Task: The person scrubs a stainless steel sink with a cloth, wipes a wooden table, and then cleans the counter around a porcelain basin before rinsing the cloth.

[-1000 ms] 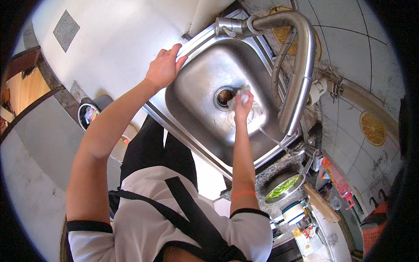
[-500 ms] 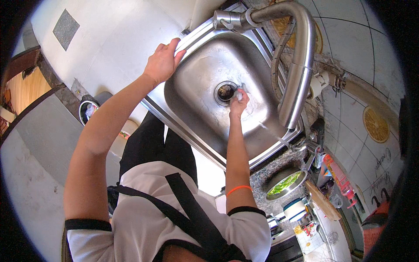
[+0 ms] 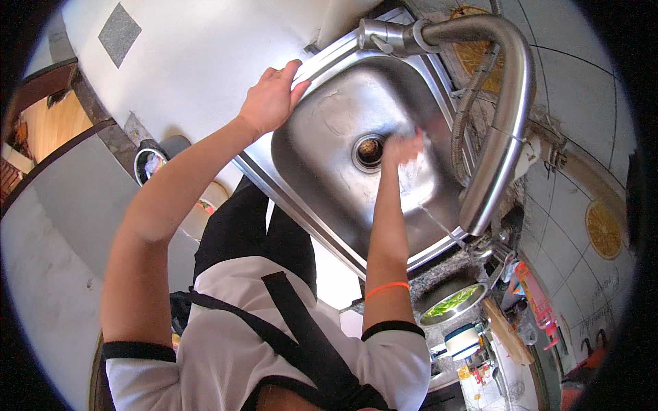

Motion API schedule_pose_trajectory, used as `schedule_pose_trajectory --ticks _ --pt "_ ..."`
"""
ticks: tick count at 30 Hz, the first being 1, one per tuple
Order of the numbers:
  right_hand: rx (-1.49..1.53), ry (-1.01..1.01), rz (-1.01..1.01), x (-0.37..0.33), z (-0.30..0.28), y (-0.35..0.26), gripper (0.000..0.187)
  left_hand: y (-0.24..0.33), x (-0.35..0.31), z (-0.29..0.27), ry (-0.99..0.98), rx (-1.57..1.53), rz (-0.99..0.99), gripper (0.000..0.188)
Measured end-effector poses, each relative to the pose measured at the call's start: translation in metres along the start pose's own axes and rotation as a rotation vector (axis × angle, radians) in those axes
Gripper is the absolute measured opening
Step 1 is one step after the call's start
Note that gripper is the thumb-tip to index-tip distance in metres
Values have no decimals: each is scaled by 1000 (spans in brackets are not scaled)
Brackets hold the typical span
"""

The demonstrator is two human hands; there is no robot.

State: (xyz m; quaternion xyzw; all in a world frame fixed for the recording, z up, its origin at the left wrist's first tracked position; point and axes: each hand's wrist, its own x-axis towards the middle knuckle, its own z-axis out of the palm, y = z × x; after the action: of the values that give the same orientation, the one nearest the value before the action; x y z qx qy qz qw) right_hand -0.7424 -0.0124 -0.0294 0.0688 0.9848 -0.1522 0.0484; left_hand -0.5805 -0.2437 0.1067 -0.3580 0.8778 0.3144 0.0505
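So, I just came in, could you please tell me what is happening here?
A person is bent over a metal sink. The left hand rests on its edge, while the right hand is down in the basin, beside the drain. The right hand is blurred, so anything in it cannot be made out. A thin stream of water runs into the basin. Next to the sink is a bowl with green vegetables.

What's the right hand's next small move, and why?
Probably sweep the right hand toward the drain: it's just beside it, inside the sink, and wet marks show on the bottom. The left hand is at the rim; blur hides the right's grip.
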Motion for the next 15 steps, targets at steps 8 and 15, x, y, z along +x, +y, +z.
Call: schedule_pose_trajectory --ticks 8,15 --pt "194 -453 -700 -65 73 -80 57 -1 4 6 47 13 69 35" --pt "-20 -1197 -987 -87 -10 65 52 -6 2 8 72 -18 56 36"
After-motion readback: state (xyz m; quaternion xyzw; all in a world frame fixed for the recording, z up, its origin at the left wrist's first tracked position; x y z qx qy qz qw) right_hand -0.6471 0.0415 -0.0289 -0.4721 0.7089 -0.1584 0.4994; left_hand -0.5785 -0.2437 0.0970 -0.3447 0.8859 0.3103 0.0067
